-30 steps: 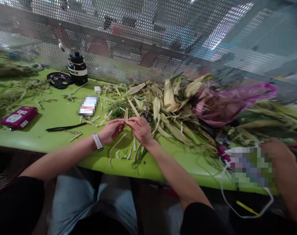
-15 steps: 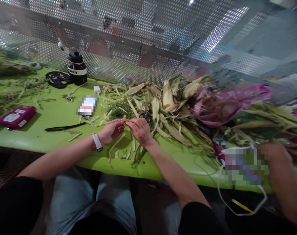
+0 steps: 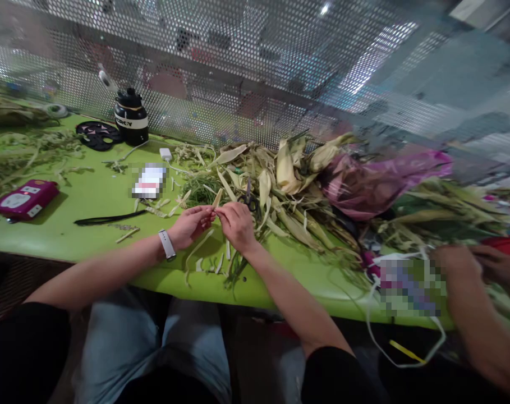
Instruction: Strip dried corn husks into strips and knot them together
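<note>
My left hand (image 3: 192,225) and my right hand (image 3: 237,225) meet fingertip to fingertip above the green table (image 3: 154,275). Between them they pinch a pale strip of corn husk (image 3: 217,198), which points upward from the fingers. Its lower end is hidden by the fingertips. Just behind my right hand lies a pair of dark-handled scissors (image 3: 249,201). A tangle of thin green strands (image 3: 202,189) sits behind my left hand. Cut husk pieces (image 3: 215,262) are scattered on the table in front of my hands.
A heap of dried corn husks (image 3: 288,174) and a pink plastic bag (image 3: 355,185) lie to the right. A blurred phone (image 3: 149,182), a magenta device (image 3: 25,199), a black strap (image 3: 109,217) and a black bottle (image 3: 131,118) are leftward. Another person's hand (image 3: 456,264) works at far right.
The husk strip now stands up longer and more visible above my fingertips. My hands stay together in nearly the same place. The other person's second hand has come into view.
</note>
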Available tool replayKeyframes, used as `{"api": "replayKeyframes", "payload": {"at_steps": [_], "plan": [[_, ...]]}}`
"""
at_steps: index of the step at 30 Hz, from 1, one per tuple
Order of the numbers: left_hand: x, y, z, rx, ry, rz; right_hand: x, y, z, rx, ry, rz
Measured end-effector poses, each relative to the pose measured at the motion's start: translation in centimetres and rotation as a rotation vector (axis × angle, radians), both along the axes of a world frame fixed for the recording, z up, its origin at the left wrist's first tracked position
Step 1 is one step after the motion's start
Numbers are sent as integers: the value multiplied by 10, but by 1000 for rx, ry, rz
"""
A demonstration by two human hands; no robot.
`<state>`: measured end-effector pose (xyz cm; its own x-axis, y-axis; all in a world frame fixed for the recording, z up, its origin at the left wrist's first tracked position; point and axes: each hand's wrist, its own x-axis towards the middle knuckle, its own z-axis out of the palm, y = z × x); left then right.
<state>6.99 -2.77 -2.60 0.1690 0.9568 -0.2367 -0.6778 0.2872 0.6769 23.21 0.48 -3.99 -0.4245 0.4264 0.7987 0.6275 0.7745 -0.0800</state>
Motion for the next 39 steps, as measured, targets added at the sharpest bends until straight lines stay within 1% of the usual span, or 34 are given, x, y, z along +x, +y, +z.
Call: {"api": "replayKeyframes", "payload": {"at_steps": [5, 9, 12, 14, 16, 17, 19, 21, 23, 26, 29, 33, 37, 39], "plan": [[-1, 1, -8, 177, 129, 9, -3, -6, 2, -416, 358, 126], [-2, 2, -10, 318, 299, 47, -5, -3, -1, -739, 622, 238], [-2, 2, -8, 393, 394, 58, -6, 2, -5, -878, 766, 296], [-2, 2, -5, 415, 422, 65, -6, 3, -5, -929, 781, 310], [-2, 1, -2, 412, 446, 75, -5, 2, -4, -948, 737, 302], [-1, 0, 0, 402, 456, 79, -4, 1, -3, -934, 698, 296], [-1, 0, 2, 377, 466, 74, -2, -2, 0, -855, 626, 285], [-1, 0, 3, 354, 454, 73, -2, -4, 3, -795, 610, 272], [-1, 1, 2, 328, 429, 75, -2, -4, 5, -832, 665, 254], [-3, 2, 1, 289, 397, 55, -2, -1, 6, -957, 731, 248], [-4, 2, 1, 280, 393, 9, -1, 2, 8, -988, 721, 260], [-6, 2, 3, 292, 443, -39, 1, 0, 12, -922, 669, 252], [-8, 3, 3, 297, 513, -64, 3, -2, 16, -833, 573, 245], [-9, 3, 3, 292, 510, -65, 4, -1, 17, -836, 548, 253]]}}
